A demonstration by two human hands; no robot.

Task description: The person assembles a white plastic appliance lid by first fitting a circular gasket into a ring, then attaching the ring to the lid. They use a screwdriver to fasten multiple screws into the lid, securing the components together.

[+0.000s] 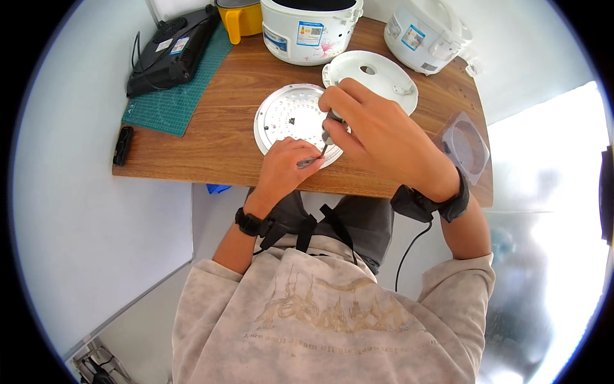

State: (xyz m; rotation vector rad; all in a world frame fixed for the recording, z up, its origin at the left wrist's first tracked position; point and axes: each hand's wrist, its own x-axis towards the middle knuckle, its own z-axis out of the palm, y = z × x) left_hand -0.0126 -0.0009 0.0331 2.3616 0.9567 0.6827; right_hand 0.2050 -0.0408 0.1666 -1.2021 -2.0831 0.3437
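Note:
A white perforated disc (275, 115) lies on the wooden table in front of me. My right hand (387, 134) is closed round a screwdriver (324, 150), whose thin shaft points down toward the disc's near edge. Beside that tip, my left hand (281, 169) pinches a small grey metal-looking piece (307, 162) between thumb and fingers. It is too small to tell whether the tip touches this piece. A little dark part (291, 121) rests on the disc. Partly behind my right hand lies a round white lid part (384, 64) with a hole in it.
Two white rice cookers, one lidless (288, 48) and one lidded (419, 41), stand at the back. A yellow handled container (242, 22) is beside them. Left, a black appliance (169, 61) sits on a green cutting mat (163, 118). A clear plastic box (470, 150) stands right.

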